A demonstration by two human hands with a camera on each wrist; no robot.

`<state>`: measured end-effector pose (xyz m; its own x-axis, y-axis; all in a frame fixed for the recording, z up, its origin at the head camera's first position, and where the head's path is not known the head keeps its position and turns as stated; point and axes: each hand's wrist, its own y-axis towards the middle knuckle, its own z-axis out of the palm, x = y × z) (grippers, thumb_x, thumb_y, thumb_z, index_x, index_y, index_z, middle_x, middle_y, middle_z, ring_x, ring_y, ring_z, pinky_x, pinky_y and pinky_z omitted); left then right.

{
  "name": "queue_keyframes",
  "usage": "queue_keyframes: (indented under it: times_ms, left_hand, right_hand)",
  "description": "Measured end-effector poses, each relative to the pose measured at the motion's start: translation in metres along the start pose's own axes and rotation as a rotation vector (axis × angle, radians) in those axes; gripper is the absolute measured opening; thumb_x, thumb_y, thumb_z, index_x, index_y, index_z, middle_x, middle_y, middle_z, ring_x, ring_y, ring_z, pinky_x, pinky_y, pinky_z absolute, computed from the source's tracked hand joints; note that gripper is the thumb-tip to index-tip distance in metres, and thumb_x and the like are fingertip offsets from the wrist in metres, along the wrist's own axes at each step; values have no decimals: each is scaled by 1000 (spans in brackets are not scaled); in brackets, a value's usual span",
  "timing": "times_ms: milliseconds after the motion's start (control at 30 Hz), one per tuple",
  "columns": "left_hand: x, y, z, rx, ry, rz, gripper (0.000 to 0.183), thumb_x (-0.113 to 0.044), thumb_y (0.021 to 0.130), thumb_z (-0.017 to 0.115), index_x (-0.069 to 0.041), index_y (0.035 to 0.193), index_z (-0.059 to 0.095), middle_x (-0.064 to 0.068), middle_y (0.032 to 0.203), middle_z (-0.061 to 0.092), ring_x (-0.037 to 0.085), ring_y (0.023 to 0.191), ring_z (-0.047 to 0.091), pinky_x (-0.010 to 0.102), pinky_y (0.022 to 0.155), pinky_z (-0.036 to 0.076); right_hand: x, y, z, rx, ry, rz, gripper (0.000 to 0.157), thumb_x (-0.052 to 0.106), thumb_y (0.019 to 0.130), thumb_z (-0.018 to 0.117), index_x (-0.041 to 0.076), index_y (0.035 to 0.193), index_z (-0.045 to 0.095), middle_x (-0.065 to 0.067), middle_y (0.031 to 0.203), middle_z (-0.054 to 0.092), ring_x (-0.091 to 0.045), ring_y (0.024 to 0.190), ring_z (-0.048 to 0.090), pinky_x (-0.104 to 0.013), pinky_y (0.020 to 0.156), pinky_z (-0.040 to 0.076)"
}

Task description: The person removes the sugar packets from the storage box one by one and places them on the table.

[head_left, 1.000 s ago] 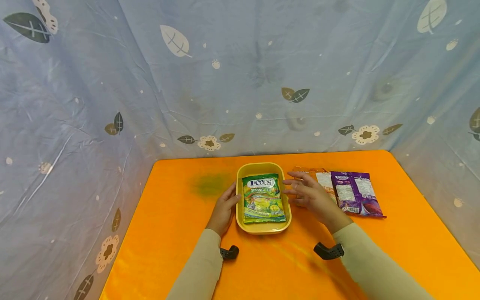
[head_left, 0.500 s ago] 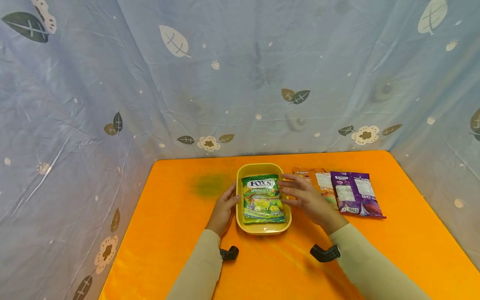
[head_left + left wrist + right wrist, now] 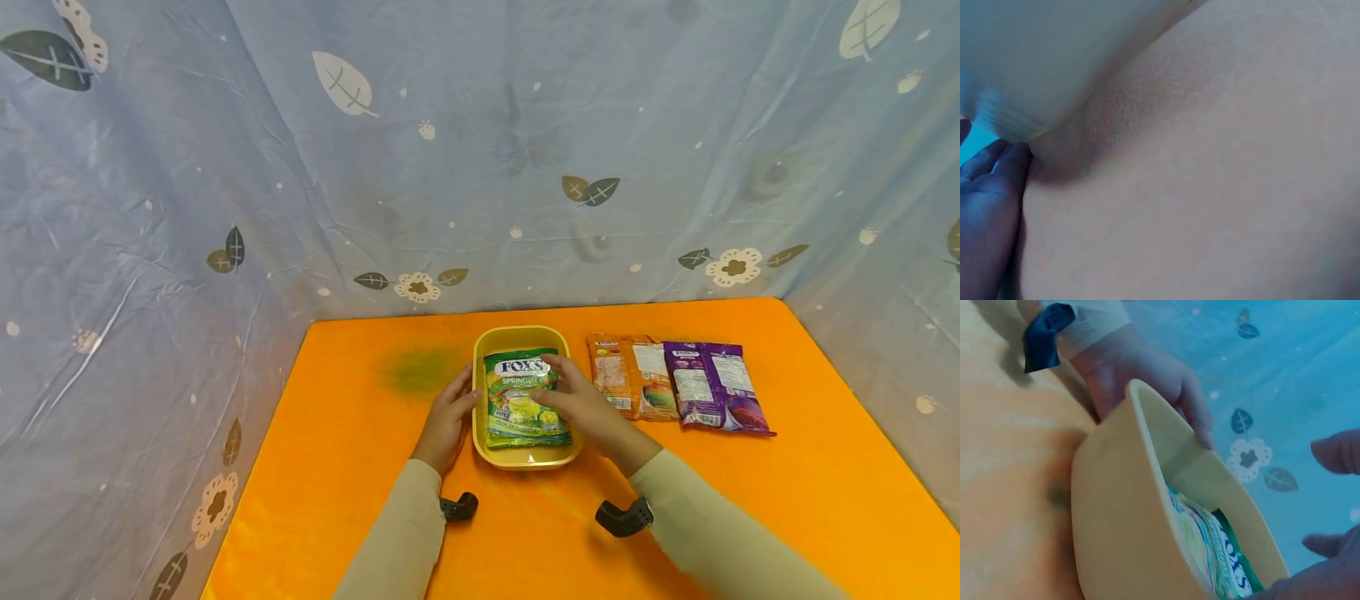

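Yellow is the shallow tray (image 3: pixel 528 458) gripped at its left side by the left hand (image 3: pixel 444 421) — the thumb is laid on the rim, and the fingers are set against the outer wall. The right hand (image 3: pixel 588 412) is held over the tray's right side, its fingers spread and slack, with nothing grasped; whether the bag beneath is touched cannot be told. Inside the tray, 1 green bag (image 3: pixel 517 425) lettered FOX'S and SPRING TEA is laid face up, partly covered by the right hand's fingers. The forearms are covered by 2 pale sleeves (image 3: pixel 397 533), and 1 black device (image 3: pixel 459 506) is worn at each wrist. To the right of the tray, 2 more packets are laid flat — 1 orange packet (image 3: pixel 618 379) and, just beside it and farther right, 1 purple packet (image 3: pixel 716 392). Everything is supported by an orange tabletop (image 3: pixel 352 467), marked by a dark greenish patch (image 3: pixel 420 371) left of the tray. Behind and on both sides, a blue-grey curtain (image 3: pixel 465 167) printed with leaves and flowers is hung.
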<state>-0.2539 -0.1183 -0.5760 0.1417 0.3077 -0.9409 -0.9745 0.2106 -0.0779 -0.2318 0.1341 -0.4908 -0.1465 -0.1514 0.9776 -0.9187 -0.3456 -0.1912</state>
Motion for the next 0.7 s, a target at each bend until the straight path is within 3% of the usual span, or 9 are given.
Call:
queue_keyframes:
  times_ms: [33, 200, 300, 600, 700]
  left_hand:
    - [0, 0, 0, 1, -1, -1, 58, -9, 115, 56, -13, 171, 40, 14, 171, 40, 32, 152, 43, 43, 120, 42]
    - [0, 1, 1, 8, -3, -3, 59, -10, 114, 57, -14, 171, 40, 13, 170, 40, 31, 152, 44, 43, 120, 43]
    - [0, 1, 0, 16, 2, -6, 60, -11, 115, 57, -14, 171, 39, 13, 171, 39, 31, 153, 43, 43, 120, 43]
    - [1, 0, -2, 10, 0, -18, 59, -13, 115, 57, -17, 171, 40, 9, 170, 41, 27, 152, 45, 38, 119, 44]
    - [2, 0, -2, 20, 9, -8, 60, -12, 115, 56, -15, 172, 38, 12, 171, 39, 30, 152, 44, 39, 119, 44]
  right_hand:
    - [-1, 1, 3, -17, -15, 2, 85, 28, 110, 68, 8, 174, 16, -27, 177, 5, -54, 157, 19, -72, 120, 30]
    - [-6, 7, 16, -105, -154, 11, 85, 28, 107, 69, 3, 172, 20, -29, 174, 9, -54, 153, 24, -74, 117, 32]
    - [-10, 10, 21, -136, -203, 18, 84, 28, 106, 69, 1, 171, 23, -29, 175, 7, -52, 159, 14, -74, 120, 28]
    - [-8, 14, 28, -198, -100, 58, 80, 28, 107, 71, 1, 168, 28, -28, 174, 16, -50, 159, 18, -73, 121, 26]
    - [-8, 16, 28, -221, -89, 99, 81, 28, 105, 72, 2, 168, 28, -29, 174, 20, -51, 155, 27, -72, 119, 31]
